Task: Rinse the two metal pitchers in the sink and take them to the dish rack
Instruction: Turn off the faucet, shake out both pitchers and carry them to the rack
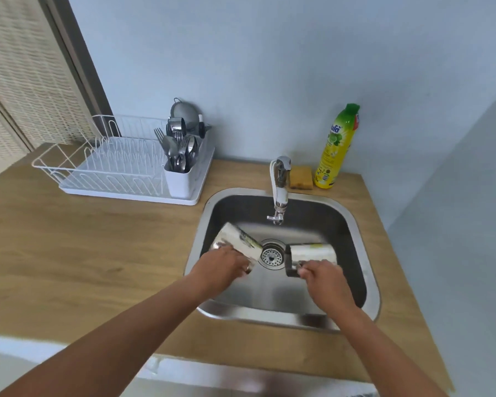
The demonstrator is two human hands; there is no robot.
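Two shiny metal pitchers are over the steel sink (352, 224), both tipped on their sides. My left hand (222, 266) grips the left pitcher (236, 240) at the sink's left wall, its base pointing up and left. In my right hand (324, 277) is the right pitcher (312, 253), held by its handle with the mouth facing the drain (271, 255). The tap (279, 190) hangs over the back of the basin; I see no water running. The white wire dish rack (112, 167) stands on the wooden counter to the left of the sink.
A cutlery holder (181, 179) full of forks and spoons sits at the rack's right end, with metal cups and a strainer behind it. A yellow dish soap bottle (337, 147) and a sponge (300, 178) stand behind the tap. A wall rises close on the right.
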